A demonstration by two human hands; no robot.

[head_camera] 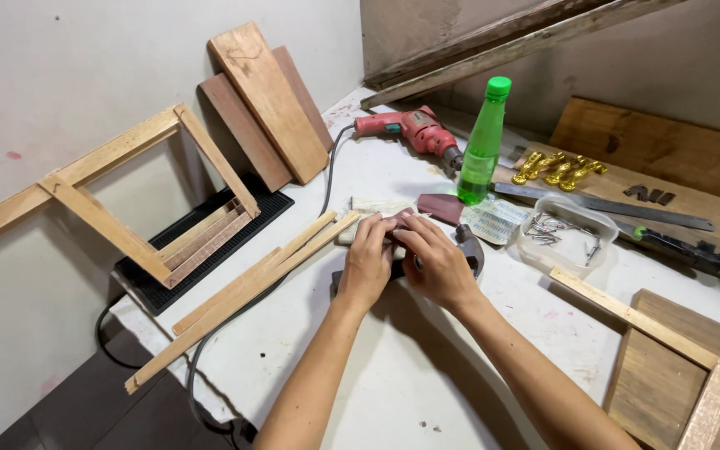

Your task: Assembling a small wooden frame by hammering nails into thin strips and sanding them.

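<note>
While both forearms reach in from the bottom edge, the left hand (367,262) and right hand (439,265) meet near the middle of the white table (427,367), fingertips touching. Together they press on a small reddish piece (400,222), perhaps sandpaper, that lies over a grey tool (470,250); most of that tool is hidden under the hands. Both hands are curled down with fingers bent, but whether either truly grips the piece I cannot tell.

Just left of the left hand lie long wooden strips (247,292), running diagonally toward the table's near-left edge. A black cord (210,358) passes under them and off the table. Beyond the hands stands a green bottle (483,143), upright, with a red drill (406,129) lying just behind it to the left. A flat reddish sheet (442,207) lies between the bottle and the hands. Right of the hands sits a clear tub (567,235) holding nails, and past it a saw (618,206) lies across a board, near gold handles (558,169).

On the far left, a wooden frame (118,200) leans against the wall above a black mat (202,250), and boards (264,104) lean in the corner. At the right edge lies a dark panel (668,383) with pale strips across it.
</note>
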